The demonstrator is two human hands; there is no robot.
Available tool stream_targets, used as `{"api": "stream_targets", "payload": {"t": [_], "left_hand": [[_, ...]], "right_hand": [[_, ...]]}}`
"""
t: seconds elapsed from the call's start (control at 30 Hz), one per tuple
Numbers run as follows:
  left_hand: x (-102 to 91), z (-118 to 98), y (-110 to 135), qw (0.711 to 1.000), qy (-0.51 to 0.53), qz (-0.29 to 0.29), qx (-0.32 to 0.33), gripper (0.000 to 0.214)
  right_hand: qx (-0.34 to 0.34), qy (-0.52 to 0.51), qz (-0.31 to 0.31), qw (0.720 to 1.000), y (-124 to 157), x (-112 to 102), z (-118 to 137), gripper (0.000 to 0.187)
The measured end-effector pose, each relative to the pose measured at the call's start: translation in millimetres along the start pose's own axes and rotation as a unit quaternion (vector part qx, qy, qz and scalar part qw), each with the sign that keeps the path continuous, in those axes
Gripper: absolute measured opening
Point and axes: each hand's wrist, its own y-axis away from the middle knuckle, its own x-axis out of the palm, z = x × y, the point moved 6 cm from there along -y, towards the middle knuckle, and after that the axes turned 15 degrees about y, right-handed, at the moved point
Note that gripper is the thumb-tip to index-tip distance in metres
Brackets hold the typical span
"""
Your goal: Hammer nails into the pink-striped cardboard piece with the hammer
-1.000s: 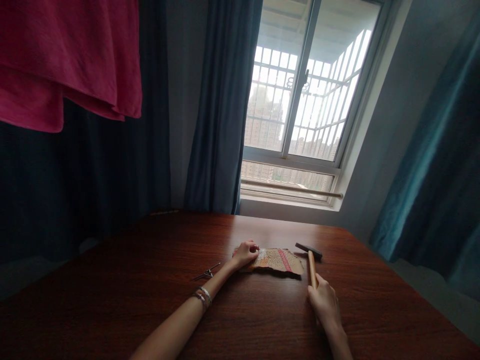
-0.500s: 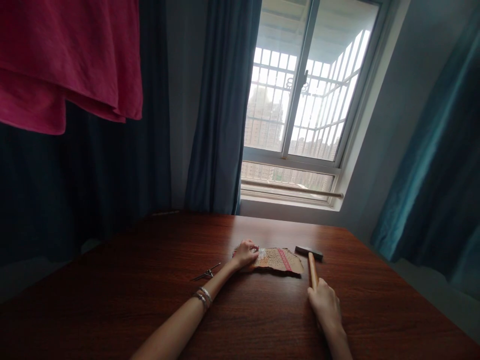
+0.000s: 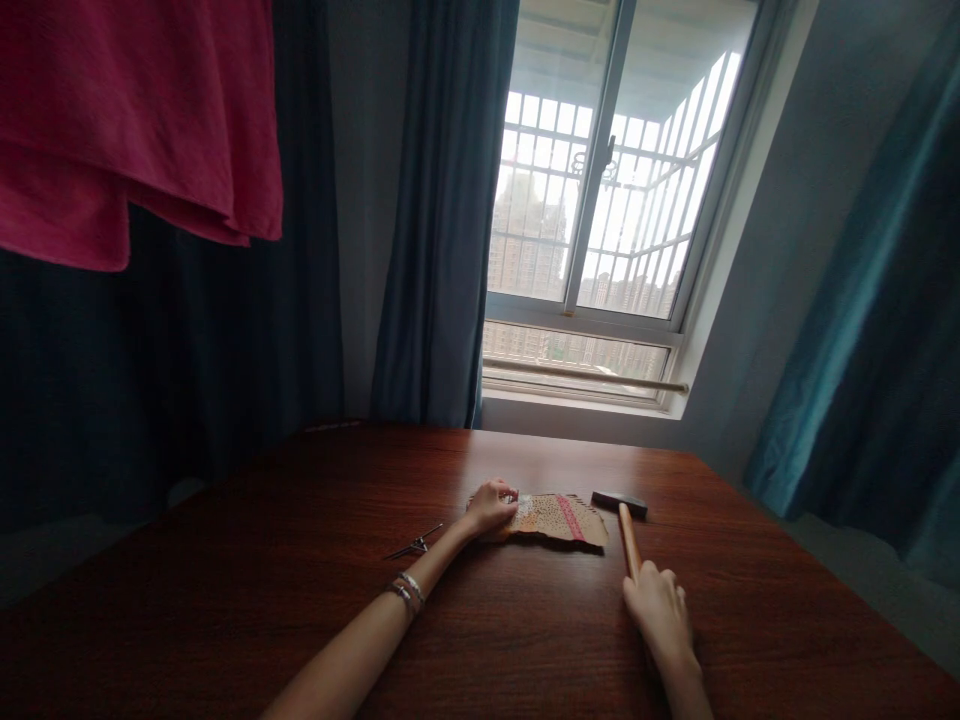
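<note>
My left hand (image 3: pixel 492 506) rests at the left end of a torn-edged piece of cardboard (image 3: pixel 551 520). Its fingers are pinched together over the board; whatever is between them is too small to make out. The cardboard is dotted with many small dark marks and has a pink stripe and a whitish patch. In my right hand (image 3: pixel 663 612) is the wooden handle of a hammer (image 3: pixel 628 545), its dark head pointing away from me, just right of the cardboard and apart from it.
Near my left forearm, a thin dark metal tool (image 3: pixel 417 543), perhaps compasses, lies on the brown wooden table (image 3: pixel 480 640). A pink cloth (image 3: pixel 142 120) hangs at upper left. Beyond the table are blue curtains (image 3: pixel 442 220) and a barred window (image 3: pixel 592 180).
My right hand has shifted slightly right and nearer to me on the hammer's handle, while the hammer head barely moved. My left hand stays in place on the cardboard.
</note>
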Motion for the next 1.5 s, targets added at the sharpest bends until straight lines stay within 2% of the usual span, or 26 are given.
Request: {"api": "stream_targets", "payload": {"t": [0.07,0.17,0.23,0.3,0.43,0.5,0.6,0.73,0.93,1.1,1.2,1.27,1.37,1.5], "left_hand": [[-0.1,-0.3,0.9,1.000,-0.004,0.004,-0.011,0.024],[-1.0,-2.8,2.3,1.000,-0.004,0.008,-0.019,0.024],[-1.9,-4.7,3.1,1.000,-0.001,0.009,-0.023,0.024],[-2.5,-5.5,3.3,0.999,0.003,0.012,-0.029,0.024],[-1.6,-4.5,2.4,0.999,0.012,0.024,-0.033,0.025],[-1.0,-3.8,1.7,0.999,0.018,0.026,-0.025,0.025],[-0.5,-4.7,1.0,0.999,0.027,0.027,0.001,0.024],[0.6,-5.9,0.5,0.998,0.039,0.034,0.022,0.023],[1.9,-1.9,-1.1,0.998,0.041,0.033,0.023,0.023],[5.0,-0.6,-1.4,0.998,0.049,0.037,0.032,0.021],[2.7,-3.7,-4.7,0.996,0.060,0.062,0.028,0.023],[-7.6,-9.3,-9.1,0.995,0.048,0.080,0.025,0.026],[-40.5,-19.9,-16.3,0.995,-0.019,0.093,0.009,0.030],[-89.1,-21.7,-14.6,0.973,-0.145,0.150,-0.095,0.022]], "right_hand": [[0.019,-0.010,-0.041,0.999,0.0,-7.0,-1.2,0.039],[0.031,-0.042,-0.153,0.987,0.9,-27.4,1.1,0.043],[-0.007,-0.075,-0.212,0.974,3.0,-41.4,10.0,0.042],[-0.068,-0.110,-0.237,0.963,6.0,-53.2,24.6,0.038],[-0.196,-0.174,-0.234,0.936,10.5,-71.2,65.6,0.031],[-0.235,-0.217,-0.218,0.922,6.4,-75.2,88.2,0.030],[-0.235,-0.287,-0.205,0.906,-10.2,-72.1,116.9,0.030],[-0.232,-0.329,-0.202,0.893,-30.6,-52.0,144.3,0.032],[-0.240,-0.301,-0.178,0.906,-32.7,-21.1,157.0,0.026],[-0.260,-0.270,-0.165,0.912,-30.8,-19.6,158.5,0.027],[-0.270,-0.264,-0.162,0.912,-30.4,-21.3,158.6,0.026],[-0.277,-0.261,-0.158,0.911,-29.2,-22.4,158.7,0.026],[-0.283,-0.252,-0.144,0.914,-26.7,-23.5,158.6,0.026],[-0.279,-0.241,-0.123,0.921,-24.4,-24.9,158.5,0.027]]}}
